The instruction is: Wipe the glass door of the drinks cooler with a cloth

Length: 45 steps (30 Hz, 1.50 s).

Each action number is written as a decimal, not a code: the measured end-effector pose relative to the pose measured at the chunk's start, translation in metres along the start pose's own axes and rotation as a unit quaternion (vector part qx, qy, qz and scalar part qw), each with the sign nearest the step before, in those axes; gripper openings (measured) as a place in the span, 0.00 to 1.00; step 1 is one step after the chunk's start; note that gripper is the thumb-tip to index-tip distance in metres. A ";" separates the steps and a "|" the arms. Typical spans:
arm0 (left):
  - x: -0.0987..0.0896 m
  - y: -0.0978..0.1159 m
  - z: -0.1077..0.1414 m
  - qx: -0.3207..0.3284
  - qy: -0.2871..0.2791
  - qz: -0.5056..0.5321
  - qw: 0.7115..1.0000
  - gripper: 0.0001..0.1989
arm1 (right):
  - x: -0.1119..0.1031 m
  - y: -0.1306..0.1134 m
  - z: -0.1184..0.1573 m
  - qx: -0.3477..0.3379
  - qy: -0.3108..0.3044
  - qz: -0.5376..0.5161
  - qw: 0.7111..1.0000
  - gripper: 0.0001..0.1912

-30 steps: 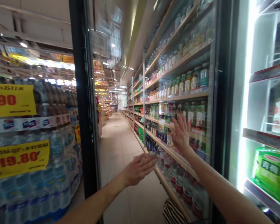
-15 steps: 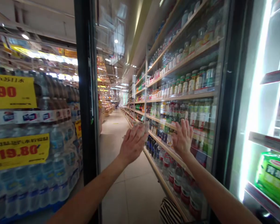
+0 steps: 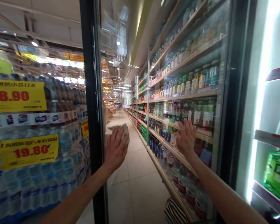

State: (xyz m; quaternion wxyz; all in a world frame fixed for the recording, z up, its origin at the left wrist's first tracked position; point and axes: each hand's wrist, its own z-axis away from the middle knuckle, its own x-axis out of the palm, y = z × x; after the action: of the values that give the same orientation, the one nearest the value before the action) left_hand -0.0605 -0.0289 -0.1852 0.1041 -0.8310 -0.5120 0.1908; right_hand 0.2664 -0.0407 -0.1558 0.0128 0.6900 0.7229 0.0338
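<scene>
My left hand (image 3: 117, 150) presses a pale, crumpled cloth (image 3: 124, 127) against the glass door (image 3: 135, 168), near the door's left edge. The fingers lie over the cloth, and part of it sticks out above them. To the right, my right hand (image 3: 187, 138) rests against the glass with its fingers apart and holds nothing. Behind and in the glass show shelves of bottles (image 3: 196, 81). A black door frame (image 3: 93, 93) runs upright just left of my left hand.
Stacked water bottles (image 3: 37, 177) with yellow price signs (image 3: 29, 151) stand on the left. At the right is a lit cooler shelf (image 3: 270, 141) with a green package (image 3: 278, 174). Striped fabric (image 3: 175, 212) shows at the bottom. A tiled aisle floor (image 3: 121, 118) runs back.
My left hand has slid left across the glass with the cloth, towards the door frame. My right hand keeps about the same place on the glass. The view has shifted slightly.
</scene>
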 end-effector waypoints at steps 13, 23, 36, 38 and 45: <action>-0.005 0.006 0.055 0.208 -0.088 0.038 0.973 0.25 | -0.001 0.002 0.000 0.000 0.001 -0.004 1.000 0.26; 0.022 0.055 -0.021 0.315 -0.081 0.058 0.944 0.20 | -0.006 0.015 0.000 -0.033 -0.054 0.008 0.998 0.30; 0.046 0.096 -0.088 0.303 -0.060 0.072 0.948 0.21 | -0.030 0.066 0.018 0.015 -0.083 0.049 0.995 0.29; 0.052 0.104 -0.100 0.225 -0.032 0.066 0.972 0.21 | -0.032 0.074 0.022 0.024 -0.073 0.057 0.995 0.28; 0.070 0.139 -0.133 0.343 -0.015 0.109 0.933 0.20 | -0.045 0.094 0.039 0.050 -0.100 0.082 0.990 0.29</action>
State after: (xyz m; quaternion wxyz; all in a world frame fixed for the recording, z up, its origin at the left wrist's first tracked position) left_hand 0.1372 -0.0263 -0.1305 0.3538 -0.7924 -0.3236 0.3771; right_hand 0.3652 -0.0802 -0.1896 0.0482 0.7469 0.6595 -0.0706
